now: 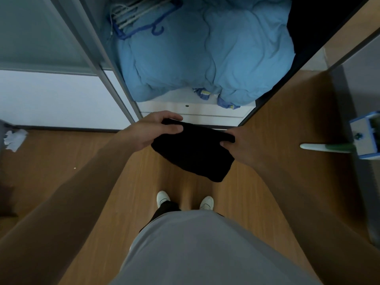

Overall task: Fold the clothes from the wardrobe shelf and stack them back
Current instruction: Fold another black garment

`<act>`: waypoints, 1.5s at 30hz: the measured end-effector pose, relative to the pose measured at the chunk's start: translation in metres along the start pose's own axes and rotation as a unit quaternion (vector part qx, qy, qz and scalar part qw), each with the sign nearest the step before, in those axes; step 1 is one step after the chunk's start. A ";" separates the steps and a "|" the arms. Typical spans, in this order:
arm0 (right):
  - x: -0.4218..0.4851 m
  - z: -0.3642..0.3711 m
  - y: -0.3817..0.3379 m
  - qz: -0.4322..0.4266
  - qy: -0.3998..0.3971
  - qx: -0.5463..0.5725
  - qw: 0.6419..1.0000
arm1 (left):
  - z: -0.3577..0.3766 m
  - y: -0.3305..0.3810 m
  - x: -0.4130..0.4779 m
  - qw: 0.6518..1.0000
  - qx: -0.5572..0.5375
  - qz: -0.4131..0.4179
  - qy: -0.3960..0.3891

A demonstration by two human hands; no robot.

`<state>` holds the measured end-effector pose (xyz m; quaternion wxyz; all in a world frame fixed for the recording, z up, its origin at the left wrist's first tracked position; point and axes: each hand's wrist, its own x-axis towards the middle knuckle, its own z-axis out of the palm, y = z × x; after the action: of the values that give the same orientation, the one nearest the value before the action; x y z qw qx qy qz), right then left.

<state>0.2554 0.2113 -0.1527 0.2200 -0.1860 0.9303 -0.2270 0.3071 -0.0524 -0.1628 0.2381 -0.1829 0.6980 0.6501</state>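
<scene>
A black folded garment (193,155) hangs in the air in front of me, above the wooden floor and just before the open wardrobe. My left hand (152,131) grips its upper left edge, fingers curled over the top and thumb underneath. My right hand (238,144) pinches the upper right edge. The lower part of the cloth droops toward my feet. The white wardrobe shelf (197,110) lies just beyond my hands.
A bulky blue duvet (205,54) fills the shelf, with blue and white hangers (141,19) on top at the back left. A sliding door frame (107,68) stands left. A blue-white box with a mop handle (327,148) is at the right. Crumpled paper (14,139) lies left.
</scene>
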 end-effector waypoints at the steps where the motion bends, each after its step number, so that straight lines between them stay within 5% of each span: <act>1: 0.000 -0.004 0.000 -0.002 -0.005 0.003 1.000 | -0.001 0.000 0.000 0.999 0.047 0.004 -0.024; 5: 0.002 -0.018 -0.001 -0.029 -0.030 0.013 0.999 | 0.000 0.002 0.008 0.945 0.320 0.064 0.002; 8: 0.004 -0.026 0.000 -0.081 -0.028 -0.041 0.995 | -0.003 0.002 0.010 0.933 0.343 0.088 0.070; 12: -0.003 -0.040 0.008 -0.076 -0.057 0.150 0.984 | -0.015 0.008 0.001 0.969 0.204 0.110 0.080; 15: -0.008 -0.046 0.011 -0.026 -0.045 0.362 0.931 | -0.017 0.009 -0.008 0.991 0.001 0.127 0.042; 19: -0.005 -0.040 0.003 0.007 -0.015 0.481 0.877 | -0.003 -0.010 -0.007 0.955 -0.291 0.057 -0.013; 24: -0.006 -0.034 -0.001 0.060 -0.017 0.545 0.836 | 0.021 -0.033 -0.005 0.969 -0.219 0.042 -0.102; 27: -0.005 -0.041 0.004 0.106 -0.041 0.576 0.810 | 0.033 -0.027 -0.004 0.978 -0.193 0.035 -0.067; 31: -0.006 -0.047 0.022 0.061 -0.054 0.710 0.699 | 0.043 -0.007 -0.007 0.957 -0.288 0.034 0.018; 32: -0.008 -0.040 0.023 0.067 -0.068 0.706 0.702 | 0.044 -0.002 -0.008 0.952 -0.302 0.028 0.034; 36: -0.009 0.005 0.020 0.107 -0.071 0.524 0.842 | 0.033 0.015 -0.019 0.951 -0.297 -0.009 0.087; 41: 0.001 -0.018 -0.002 0.086 -0.009 0.636 0.767 | -0.011 0.005 -0.032 0.903 -0.424 0.058 0.031; 45: 0.010 -0.002 -0.014 0.141 0.029 0.512 0.846 | -0.010 -0.014 -0.031 0.941 -0.338 -0.011 -0.006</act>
<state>0.2499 0.1964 -0.1472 0.2870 0.0934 0.7038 -0.6431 0.3401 -0.0652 -0.1564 0.1735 -0.2559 0.4333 0.8466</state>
